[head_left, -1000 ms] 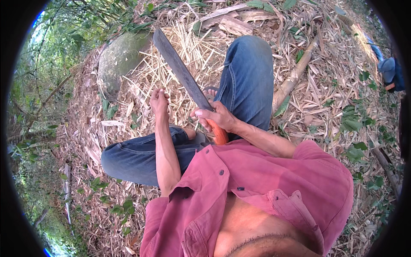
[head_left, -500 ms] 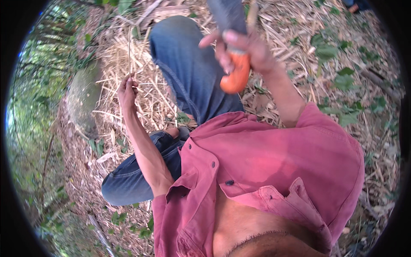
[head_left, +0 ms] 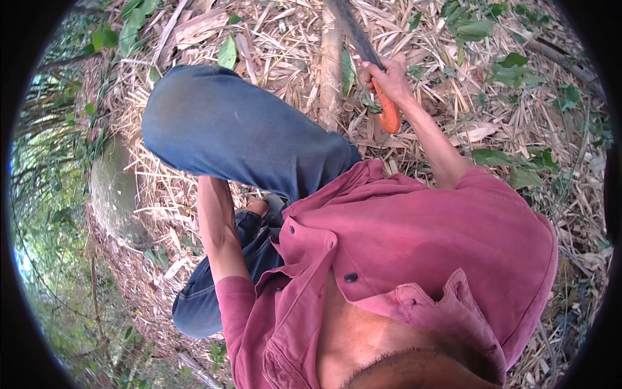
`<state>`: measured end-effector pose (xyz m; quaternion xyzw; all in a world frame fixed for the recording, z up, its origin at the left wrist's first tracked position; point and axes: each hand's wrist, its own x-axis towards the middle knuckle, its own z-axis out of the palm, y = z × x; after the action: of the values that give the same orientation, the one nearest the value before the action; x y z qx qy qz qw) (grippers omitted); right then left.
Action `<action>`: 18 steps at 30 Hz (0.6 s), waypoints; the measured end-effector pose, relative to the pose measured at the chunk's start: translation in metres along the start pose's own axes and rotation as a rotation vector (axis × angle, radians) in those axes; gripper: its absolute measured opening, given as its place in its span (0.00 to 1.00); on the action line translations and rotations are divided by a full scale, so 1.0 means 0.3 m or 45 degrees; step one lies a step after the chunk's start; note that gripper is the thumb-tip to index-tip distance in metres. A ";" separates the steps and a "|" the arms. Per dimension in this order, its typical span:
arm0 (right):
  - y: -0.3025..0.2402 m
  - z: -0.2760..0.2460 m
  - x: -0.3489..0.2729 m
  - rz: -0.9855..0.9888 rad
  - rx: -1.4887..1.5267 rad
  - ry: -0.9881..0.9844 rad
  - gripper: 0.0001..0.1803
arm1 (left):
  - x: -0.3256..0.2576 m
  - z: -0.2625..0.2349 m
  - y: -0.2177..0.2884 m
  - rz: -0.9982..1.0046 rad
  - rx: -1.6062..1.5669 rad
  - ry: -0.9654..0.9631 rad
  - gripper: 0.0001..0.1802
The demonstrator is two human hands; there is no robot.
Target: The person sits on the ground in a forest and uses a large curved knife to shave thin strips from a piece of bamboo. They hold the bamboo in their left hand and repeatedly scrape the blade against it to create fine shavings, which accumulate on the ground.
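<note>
On dry leaf litter [head_left: 278,39], right hand [head_left: 389,78] grips the orange-handled machete [head_left: 389,113]; left hand hidden, apparently behind the knee.

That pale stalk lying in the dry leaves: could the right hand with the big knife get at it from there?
Probably yes. The right hand holds the knife just beside the pale stalk, with only loose dry leaves between; the raised knee sits left of it.
</note>
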<state>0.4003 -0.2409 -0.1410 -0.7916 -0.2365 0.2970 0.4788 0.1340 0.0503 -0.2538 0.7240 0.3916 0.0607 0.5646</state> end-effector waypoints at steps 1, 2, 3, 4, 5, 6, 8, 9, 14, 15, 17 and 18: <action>0.046 -0.002 0.006 0.046 -0.007 0.009 0.16 | 0.034 0.033 -0.004 -0.004 -0.013 -0.059 0.20; 0.096 -0.004 0.016 0.084 -0.014 0.011 0.16 | 0.066 0.062 -0.007 -0.008 -0.025 -0.113 0.21; 0.141 -0.006 0.022 0.123 -0.020 0.013 0.16 | 0.094 0.094 -0.011 -0.015 -0.041 -0.170 0.21; 0.161 -0.007 0.011 0.142 -0.047 0.015 0.16 | 0.125 0.128 -0.011 -0.019 -0.058 -0.223 0.21; 0.179 -0.005 0.003 0.169 -0.063 0.042 0.16 | 0.153 0.158 -0.011 -0.024 -0.073 -0.278 0.21; 0.194 -0.001 -0.007 0.196 -0.078 0.069 0.16 | 0.180 0.189 -0.011 -0.028 -0.090 -0.334 0.21; 0.172 0.010 -0.036 0.174 -0.080 0.076 0.16 | 0.229 0.244 -0.052 -0.033 -0.155 -0.444 0.21; 0.181 0.011 -0.031 0.158 -0.090 0.064 0.16 | 0.262 0.266 -0.097 -0.008 -0.213 -0.486 0.22; 0.219 0.015 -0.067 0.023 -0.285 0.120 0.18 | 0.279 0.315 -0.054 -0.053 -0.191 -0.726 0.18; 0.218 0.020 -0.070 -0.039 -0.315 0.136 0.18 | 0.284 0.314 -0.058 -0.031 -0.156 -0.753 0.18; 0.204 0.029 -0.086 -0.127 -0.481 0.125 0.17 | 0.294 0.354 -0.041 0.022 -0.077 -0.876 0.18; 0.191 0.038 -0.090 -0.168 -0.564 0.117 0.16 | 0.297 0.371 -0.035 -0.021 -0.104 -0.968 0.18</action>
<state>0.3783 -0.2764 -0.1900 -0.8728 -0.3252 0.1697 0.3221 0.2489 0.0219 -0.3341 0.6686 0.1572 -0.2012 0.6984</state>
